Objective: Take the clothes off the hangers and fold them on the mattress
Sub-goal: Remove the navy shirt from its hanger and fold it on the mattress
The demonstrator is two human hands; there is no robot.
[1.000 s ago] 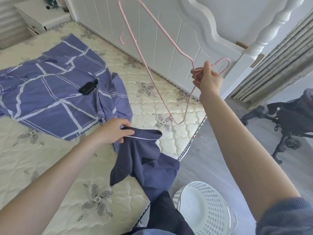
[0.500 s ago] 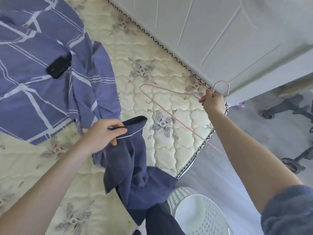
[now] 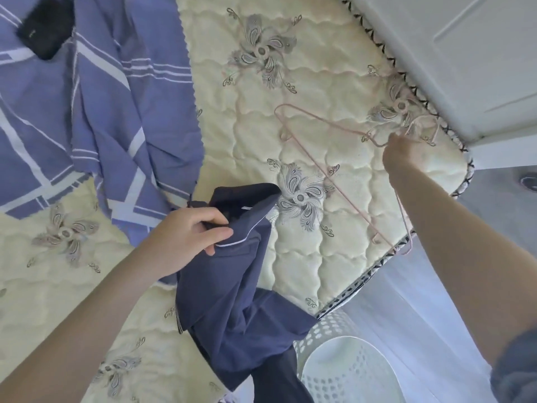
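A dark navy garment (image 3: 232,286) with thin white piping was gripped near its collar by the left hand (image 3: 186,237). Its lower part was crumpled on the cream quilted mattress (image 3: 290,271) and trailed over the near edge. A thin, bare pink hanger (image 3: 328,170) was held at its neck by the right hand (image 3: 402,154), low over the mattress corner, with one shoulder tip past the edge.

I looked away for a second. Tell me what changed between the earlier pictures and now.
The right hand brought the hanger from up in the air down to the mattress corner, where it now lies, still held at its hook. The left hand still grips the shirt; the sheet, phone and basket lie as before.
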